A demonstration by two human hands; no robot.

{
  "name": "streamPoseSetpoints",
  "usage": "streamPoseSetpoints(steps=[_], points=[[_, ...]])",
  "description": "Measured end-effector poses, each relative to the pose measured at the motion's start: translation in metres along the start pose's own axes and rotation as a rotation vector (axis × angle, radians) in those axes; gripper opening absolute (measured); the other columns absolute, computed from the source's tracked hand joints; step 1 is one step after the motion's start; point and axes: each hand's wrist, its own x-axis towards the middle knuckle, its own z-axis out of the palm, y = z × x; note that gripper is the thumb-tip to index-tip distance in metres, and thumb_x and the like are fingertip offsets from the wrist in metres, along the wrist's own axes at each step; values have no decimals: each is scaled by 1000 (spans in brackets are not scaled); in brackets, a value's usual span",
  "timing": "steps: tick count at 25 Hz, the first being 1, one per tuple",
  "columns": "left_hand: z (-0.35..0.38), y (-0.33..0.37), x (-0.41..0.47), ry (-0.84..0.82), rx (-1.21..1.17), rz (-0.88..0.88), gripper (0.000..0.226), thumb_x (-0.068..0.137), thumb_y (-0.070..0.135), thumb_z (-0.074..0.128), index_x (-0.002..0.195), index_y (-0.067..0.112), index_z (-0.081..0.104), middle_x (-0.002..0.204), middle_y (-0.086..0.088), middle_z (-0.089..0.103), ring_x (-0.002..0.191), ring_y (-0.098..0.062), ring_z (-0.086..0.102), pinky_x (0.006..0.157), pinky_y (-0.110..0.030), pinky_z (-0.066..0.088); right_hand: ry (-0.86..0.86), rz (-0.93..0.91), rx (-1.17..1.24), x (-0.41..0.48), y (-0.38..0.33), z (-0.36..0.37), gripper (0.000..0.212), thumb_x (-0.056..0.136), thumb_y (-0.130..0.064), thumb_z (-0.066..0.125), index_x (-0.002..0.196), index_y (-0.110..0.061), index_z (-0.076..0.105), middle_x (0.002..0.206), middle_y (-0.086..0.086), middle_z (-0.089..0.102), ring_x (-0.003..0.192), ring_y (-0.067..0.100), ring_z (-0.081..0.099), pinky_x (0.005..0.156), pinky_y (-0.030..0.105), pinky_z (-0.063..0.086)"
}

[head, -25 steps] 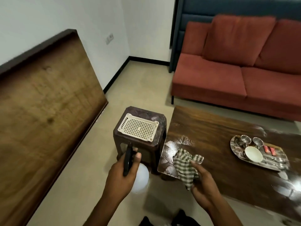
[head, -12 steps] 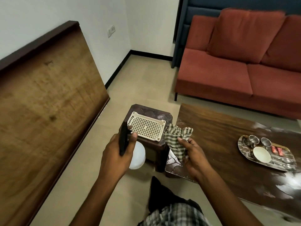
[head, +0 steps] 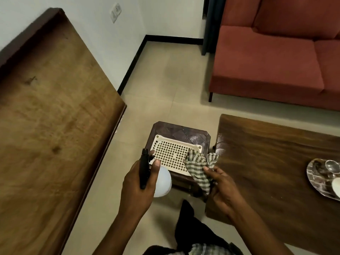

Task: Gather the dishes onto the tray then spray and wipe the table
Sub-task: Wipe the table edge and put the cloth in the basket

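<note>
A large wooden panel fills the left half of the frame, leaning along the white wall. A red sofa occupies the upper right. The dark wooden table, the surface to be sprayed and wiped, runs from centre right to the lower right edge; faint wet streaks show near its upper left corner. Just left of it, at centre frame, stands a small dark stool bearing a cream perforated basket. The metal tray, already loaded with a small steel cup and a white bowl, sits on the table at the right edge, partly cut off.

The left hand, lower centre, is clenched around a spray bottle with a black trigger head and a pale rounded body, held beside the stool. The right hand pinches a green checked cloth, which hangs over the gap between basket and table corner.

Judged from this layout, gathering appears complete and the cleaning materials are probably being carried toward the basket. To set them down well, lower the bottle upright onto the flat mesh so it does not topple, keep the finger off the trigger, and lay the cloth inside the basket rim rather than draped over its edge.
</note>
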Motion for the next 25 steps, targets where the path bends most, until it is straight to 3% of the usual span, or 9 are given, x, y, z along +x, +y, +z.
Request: streamPoseSetpoints(steps=[2, 6, 9, 13, 15, 17, 19, 23, 25], points=[[9, -7, 31, -36, 14, -3, 39, 98, 66, 57, 132, 48, 64, 121, 32, 68, 112, 2, 68, 81, -49, 68, 9, 17, -2, 23, -3, 7, 36, 94, 0, 70, 130, 6, 66, 127, 29, 74, 101, 33, 77, 86, 42, 67], [31, -23, 80, -108, 59, 8, 35, 103, 60, 58, 135, 45, 61, 119, 22, 70, 112, -1, 68, 84, -46, 68, 64, 45, 28, 65, -1, 28, 29, 99, 5, 62, 128, 1, 63, 121, 24, 77, 107, 39, 76, 98, 53, 62], [47, -44, 114, -142, 93, 33, 39, 105, 57, 57, 138, 37, 62, 122, 12, 71, 113, -4, 69, 90, -43, 65, 144, 57, -7, 96, 11, 41, 25, 101, 6, 59, 125, -1, 62, 106, 18, 77, 89, 29, 76, 78, 43, 67], [65, -80, 151, -222, 141, 64, 40, 106, 53, 59, 142, 35, 60, 121, 9, 70, 112, -8, 70, 94, -40, 63, 248, 121, 53, 135, 37, 47, 29, 103, 2, 54, 131, 1, 63, 121, 23, 76, 99, 36, 74, 67, 38, 67], [74, -100, 168, -266, 155, 54, 43, 106, 54, 58, 145, 37, 56, 122, 7, 70, 110, -7, 69, 95, -39, 62, 308, 144, 83, 157, 53, 48, 24, 103, 1, 52, 123, -2, 64, 113, 19, 76, 95, 35, 74, 61, 36, 65], [84, -119, 181, -285, 169, 73, 44, 106, 52, 57, 147, 37, 54, 122, 3, 70, 108, -6, 67, 96, -36, 60, 404, 151, 106, 181, 68, 48, 25, 99, 3, 53, 120, -4, 65, 114, 18, 76, 99, 36, 73, 69, 41, 66], [95, -135, 192, -288, 174, 91, 45, 107, 51, 56, 148, 35, 54, 124, 0, 70, 110, -6, 65, 97, -35, 59, 461, 145, 120, 206, 81, 47, 32, 93, 5, 55, 122, -3, 66, 127, 21, 74, 107, 38, 73, 76, 46, 67], [109, -170, 201, -315, 200, 61, 50, 106, 59, 52, 151, 36, 51, 132, 3, 68, 122, -14, 66, 105, -44, 57, 506, 163, 43, 236, 86, 45, 32, 95, 6, 53, 121, -11, 61, 113, 17, 68, 77, 25, 65, 46, 26, 51], [114, -186, 206, -339, 192, 37, 51, 106, 59, 53, 152, 36, 50, 134, 3, 69, 123, -13, 66, 106, -45, 57, 495, 182, 51, 244, 85, 43, 36, 99, 6, 54, 127, -16, 53, 111, 13, 68, 78, 22, 64, 49, 27, 50]])
